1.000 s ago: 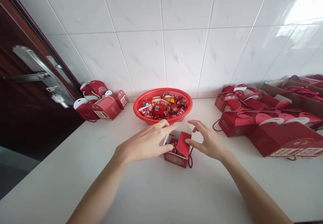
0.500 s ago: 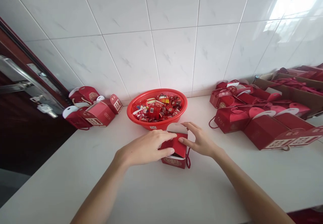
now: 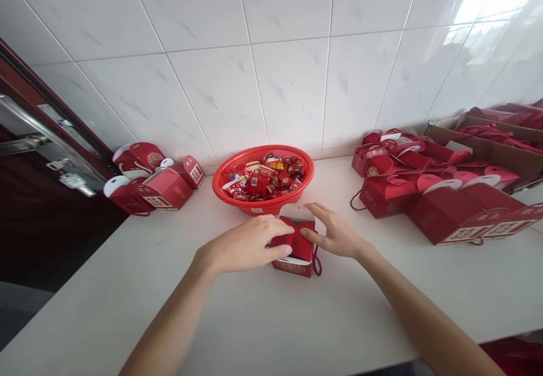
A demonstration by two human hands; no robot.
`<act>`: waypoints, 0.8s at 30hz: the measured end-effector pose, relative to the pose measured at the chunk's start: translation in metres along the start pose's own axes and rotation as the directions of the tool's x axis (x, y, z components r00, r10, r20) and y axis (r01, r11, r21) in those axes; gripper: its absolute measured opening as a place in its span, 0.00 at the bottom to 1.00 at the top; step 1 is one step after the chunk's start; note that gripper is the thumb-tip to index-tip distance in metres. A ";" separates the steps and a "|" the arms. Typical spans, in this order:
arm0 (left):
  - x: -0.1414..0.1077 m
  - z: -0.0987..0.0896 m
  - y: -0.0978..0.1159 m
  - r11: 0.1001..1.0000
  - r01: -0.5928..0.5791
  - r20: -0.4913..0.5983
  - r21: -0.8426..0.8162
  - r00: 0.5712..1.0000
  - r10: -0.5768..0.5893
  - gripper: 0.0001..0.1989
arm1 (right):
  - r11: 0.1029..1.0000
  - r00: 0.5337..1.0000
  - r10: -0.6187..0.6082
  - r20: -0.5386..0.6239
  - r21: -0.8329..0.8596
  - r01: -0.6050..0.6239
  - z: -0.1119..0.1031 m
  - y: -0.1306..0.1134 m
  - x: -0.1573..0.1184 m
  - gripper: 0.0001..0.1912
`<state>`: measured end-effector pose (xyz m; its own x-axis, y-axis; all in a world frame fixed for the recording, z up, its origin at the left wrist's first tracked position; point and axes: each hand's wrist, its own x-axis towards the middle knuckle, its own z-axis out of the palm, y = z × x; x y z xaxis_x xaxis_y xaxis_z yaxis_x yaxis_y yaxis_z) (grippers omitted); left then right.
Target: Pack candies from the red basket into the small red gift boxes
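Observation:
A small red gift box (image 3: 293, 268) stands on the white tabletop in front of me, with its inner flaps bent inward. Its white-lined rounded back flap (image 3: 297, 212) is raised, and a dark red cord (image 3: 317, 263) hangs at its right side. From the left, my left hand (image 3: 250, 243) has its fingers and thumb curled on the box's left flap. My right hand (image 3: 335, 232) holds the right side, thumb on the red flap and fingers around the back. What lies inside the box is mostly hidden. Just behind it is a red plastic basket (image 3: 221, 197) of wrapped sweets (image 3: 271, 179).
Several closed red boxes (image 3: 167, 186) sit at the left by a dark door with a handle and keys (image 3: 75, 182). At the right, more red boxes (image 3: 445, 212) crowd beside a brown carton (image 3: 528, 179). A white tiled wall (image 3: 292, 93) bounds the table's back.
Both hands stay on the box. Its two inner flaps look pressed slightly further down and apart between the thumbs. The whole view has shifted a little.

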<state>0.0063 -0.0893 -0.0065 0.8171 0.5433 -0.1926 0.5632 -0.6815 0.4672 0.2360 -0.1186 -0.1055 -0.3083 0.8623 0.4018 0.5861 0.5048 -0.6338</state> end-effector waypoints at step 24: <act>-0.002 -0.001 -0.003 0.999 -0.026 -0.023 -0.040 0.999 0.025 0.20 | 1.000 0.999 -0.016 -0.035 0.022 0.016 0.002 -0.006 -0.003 0.22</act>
<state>0.0029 -0.0881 -0.0063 0.8279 0.5373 -0.1609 0.5365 -0.6751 0.5064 0.2323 -0.1240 -0.1044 -0.2910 0.8524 0.4344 0.5640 0.5196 -0.6418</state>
